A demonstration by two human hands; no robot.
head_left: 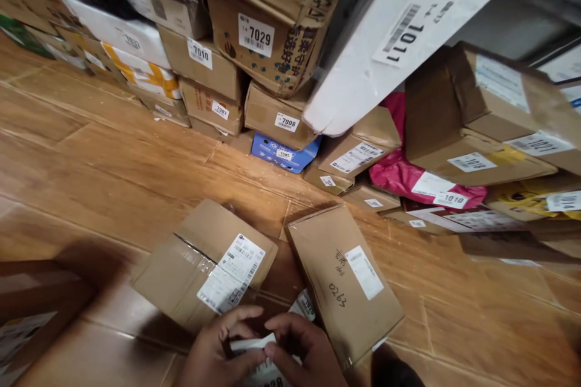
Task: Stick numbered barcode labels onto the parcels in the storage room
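Note:
Low in the head view, my left hand (222, 347) and my right hand (306, 344) meet with curled fingers. Between their thumbs and fingertips is a white label (267, 373) with black printed digits, its upper edge bent; most of it is hidden by the fingers. Just beyond my left hand lies a cardboard box (177, 284) with a white shipping label and clear tape. Beside my right hand is a second, longer cardboard box (327, 248), marked "0263" by hand. A small white printed piece (304, 306) shows between the boxes, partly covered.
Stacked parcels with numbered labels line the back, among them a box marked 7029 (276, 63), a blue box (267, 156) and a pink bag (390, 172). A long white package (358, 66) leans over them. Another box (31, 296) stands at left on the wooden floor (118, 187).

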